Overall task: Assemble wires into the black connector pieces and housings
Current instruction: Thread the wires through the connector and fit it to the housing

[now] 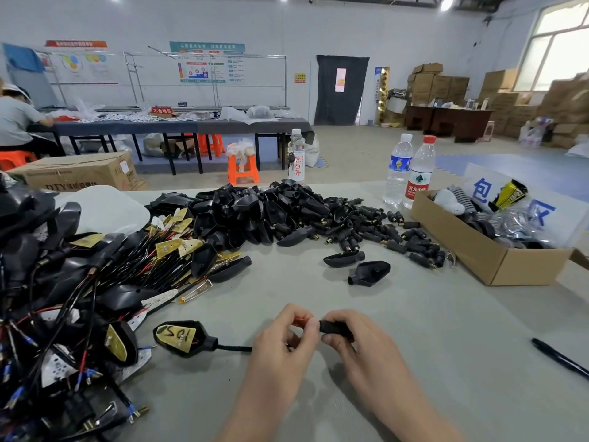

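Note:
My left hand [287, 342] pinches a red wire [301, 320] near the table's front middle. Right beside it, my right hand [353, 342] grips a small black connector piece [333, 327], its end meeting the wire. A black sleeved cable [234, 348] runs left from under my left hand to a black housing [181, 338] with a yellow board inside, lying flat on the table. A heap of empty black housings [255, 212] and small connector pieces [382, 231] fills the middle of the table. Two loose housings [369, 272] lie in front of it.
A tangle of wired housings [63, 298] covers the left side. An open cardboard box [497, 260] of parts stands at the right, two water bottles [411, 173] behind it. A black pen [561, 358] lies at the right. A grey cloth [414, 330] covers the table.

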Action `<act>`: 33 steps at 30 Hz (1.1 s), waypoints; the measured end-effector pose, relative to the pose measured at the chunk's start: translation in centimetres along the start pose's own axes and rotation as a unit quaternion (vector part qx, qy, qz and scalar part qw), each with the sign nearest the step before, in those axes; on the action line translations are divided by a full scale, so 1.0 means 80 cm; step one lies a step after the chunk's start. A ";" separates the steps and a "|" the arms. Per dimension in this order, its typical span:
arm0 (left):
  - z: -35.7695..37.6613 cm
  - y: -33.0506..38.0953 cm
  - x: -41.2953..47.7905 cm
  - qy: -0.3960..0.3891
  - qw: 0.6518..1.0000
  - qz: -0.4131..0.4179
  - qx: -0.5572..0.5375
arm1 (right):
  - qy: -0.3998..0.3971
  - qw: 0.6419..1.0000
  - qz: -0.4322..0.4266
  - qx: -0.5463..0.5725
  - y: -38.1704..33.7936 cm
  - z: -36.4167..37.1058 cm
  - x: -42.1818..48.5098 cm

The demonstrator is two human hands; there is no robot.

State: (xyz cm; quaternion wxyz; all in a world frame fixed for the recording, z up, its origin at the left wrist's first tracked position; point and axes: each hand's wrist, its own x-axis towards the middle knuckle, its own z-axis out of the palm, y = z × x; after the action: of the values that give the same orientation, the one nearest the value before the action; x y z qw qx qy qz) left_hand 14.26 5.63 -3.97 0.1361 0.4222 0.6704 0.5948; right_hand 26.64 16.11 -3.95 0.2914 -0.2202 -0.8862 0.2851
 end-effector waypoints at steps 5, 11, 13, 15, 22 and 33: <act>0.000 -0.001 0.000 -0.011 1.000 -0.005 -0.012 | 0.006 1.000 0.016 0.002 0.004 0.002 0.001; -0.002 0.001 0.000 -0.003 0.999 -0.012 -0.052 | 0.012 1.000 0.021 0.006 0.007 0.004 0.003; -0.001 -0.002 0.000 -0.015 0.999 -0.010 -0.036 | 0.014 1.000 0.023 0.011 0.008 0.004 0.002; 0.000 -0.004 0.000 -0.028 0.999 -0.006 -0.015 | 0.008 1.000 0.023 0.018 0.007 0.004 0.002; 0.000 -0.006 0.000 0.001 0.999 -0.004 -0.037 | 0.010 0.999 0.021 0.023 0.004 0.004 0.003; 0.003 -0.005 0.000 -0.003 1.000 0.000 0.001 | 0.014 0.999 0.026 0.039 0.002 0.004 0.003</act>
State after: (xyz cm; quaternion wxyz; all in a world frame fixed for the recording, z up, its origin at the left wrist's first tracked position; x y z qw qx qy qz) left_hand 14.21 5.82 -4.40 0.1374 0.4241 0.6704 0.5931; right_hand 26.26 16.23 -4.16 0.3044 -0.2356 -0.8644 0.3235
